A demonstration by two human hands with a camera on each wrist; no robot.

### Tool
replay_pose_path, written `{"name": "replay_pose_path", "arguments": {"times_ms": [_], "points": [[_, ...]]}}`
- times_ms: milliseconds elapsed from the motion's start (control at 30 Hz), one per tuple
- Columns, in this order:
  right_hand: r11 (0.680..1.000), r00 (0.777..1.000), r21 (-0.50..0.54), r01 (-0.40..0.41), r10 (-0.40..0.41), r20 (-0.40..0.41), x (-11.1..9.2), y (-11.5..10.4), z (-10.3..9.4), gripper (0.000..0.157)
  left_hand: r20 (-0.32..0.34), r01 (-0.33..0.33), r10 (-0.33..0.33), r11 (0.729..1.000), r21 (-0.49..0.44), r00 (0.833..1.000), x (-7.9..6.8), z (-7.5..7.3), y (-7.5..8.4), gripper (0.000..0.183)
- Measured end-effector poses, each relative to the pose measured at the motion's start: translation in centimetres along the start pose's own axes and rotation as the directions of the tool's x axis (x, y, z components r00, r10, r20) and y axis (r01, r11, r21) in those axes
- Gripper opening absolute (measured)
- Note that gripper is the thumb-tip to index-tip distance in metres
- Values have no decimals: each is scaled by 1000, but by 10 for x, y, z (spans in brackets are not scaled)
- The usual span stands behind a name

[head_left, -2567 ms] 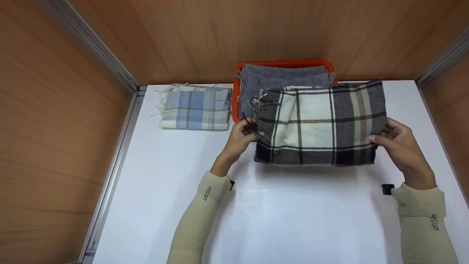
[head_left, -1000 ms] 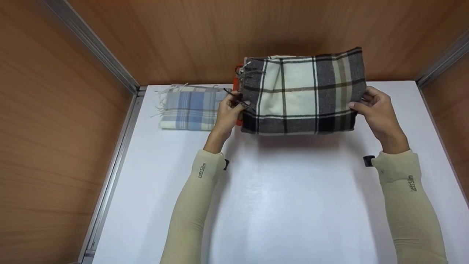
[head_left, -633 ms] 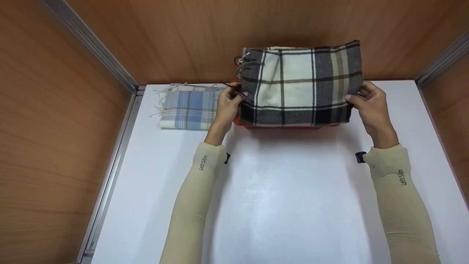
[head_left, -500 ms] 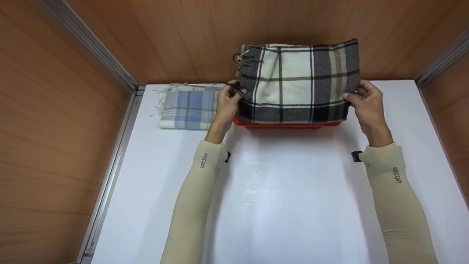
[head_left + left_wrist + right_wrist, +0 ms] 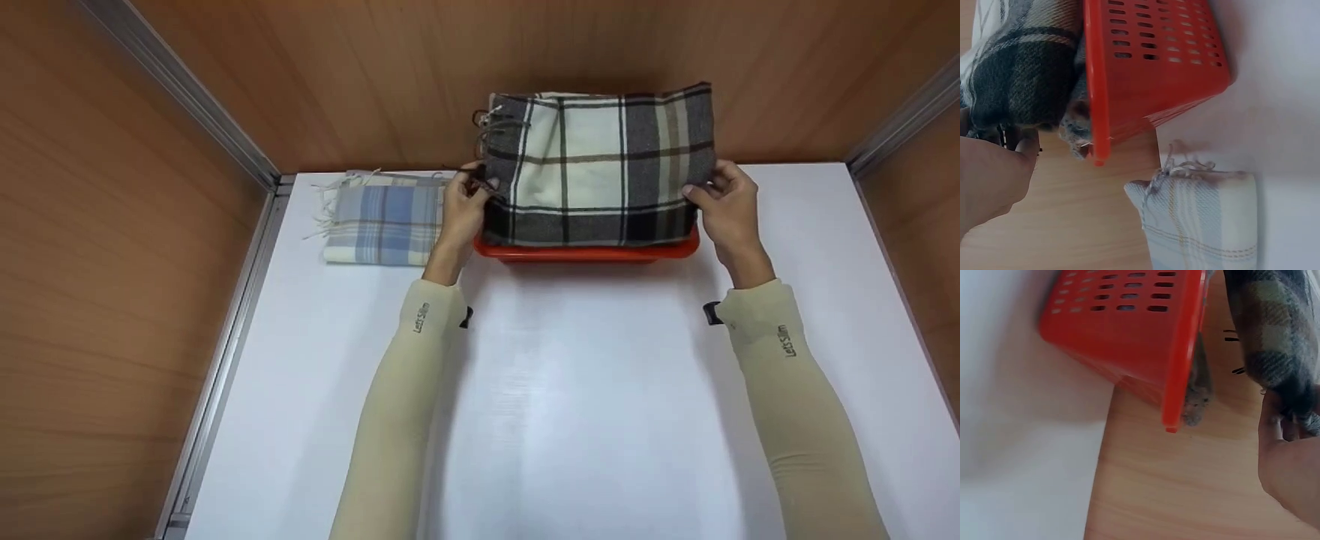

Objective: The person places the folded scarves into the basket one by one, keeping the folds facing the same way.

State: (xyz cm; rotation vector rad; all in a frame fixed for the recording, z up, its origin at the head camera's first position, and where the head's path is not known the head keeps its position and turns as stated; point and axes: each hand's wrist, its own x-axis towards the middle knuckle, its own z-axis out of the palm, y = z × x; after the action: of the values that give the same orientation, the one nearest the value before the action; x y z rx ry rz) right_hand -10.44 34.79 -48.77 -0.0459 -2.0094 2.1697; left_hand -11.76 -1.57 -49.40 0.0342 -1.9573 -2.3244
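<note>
A folded plaid scarf (image 5: 592,165) in grey, white, black and brown, with fringe at its left end, is held level over a red basket (image 5: 585,253). My left hand (image 5: 463,217) pinches its fringed end near the front corner, and my right hand (image 5: 731,214) pinches the opposite end, thumb on top. The right wrist view shows a gap between the scarf (image 5: 1275,332) and the basket rim (image 5: 1179,371); on the left side the scarf (image 5: 1027,73) hangs close to the rim. Grey cloth (image 5: 1075,129) inside the basket pokes out at the rim; the scarf hides the rest.
A folded blue and cream plaid scarf (image 5: 386,225) with fringe lies on the white table (image 5: 585,412), left of the basket, partly behind my left hand. A wood-panelled wall (image 5: 420,82) stands right behind the basket, with another wall (image 5: 112,300) along the left.
Both hands have carried the plaid scarf away from me and slightly left, from in front of the basket to over it. The basket's front rim now shows below the scarf.
</note>
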Motion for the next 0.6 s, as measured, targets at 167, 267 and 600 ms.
{"name": "replay_pose_path", "arguments": {"times_ms": [167,267,600], "points": [[988,998,-147,-55,56,3,2,4,-2,31,-26,7,-4,996,92,1000,1,4,-1,38],[964,996,-253,-81,87,13,4,12,-3,36,-23,-8,12,986,168,1000,2,6,-5,36],[829,999,-557,42,-28,33,1,18,4,53,-24,-90,127,817,570,992,-9,13,-7,59]]}}
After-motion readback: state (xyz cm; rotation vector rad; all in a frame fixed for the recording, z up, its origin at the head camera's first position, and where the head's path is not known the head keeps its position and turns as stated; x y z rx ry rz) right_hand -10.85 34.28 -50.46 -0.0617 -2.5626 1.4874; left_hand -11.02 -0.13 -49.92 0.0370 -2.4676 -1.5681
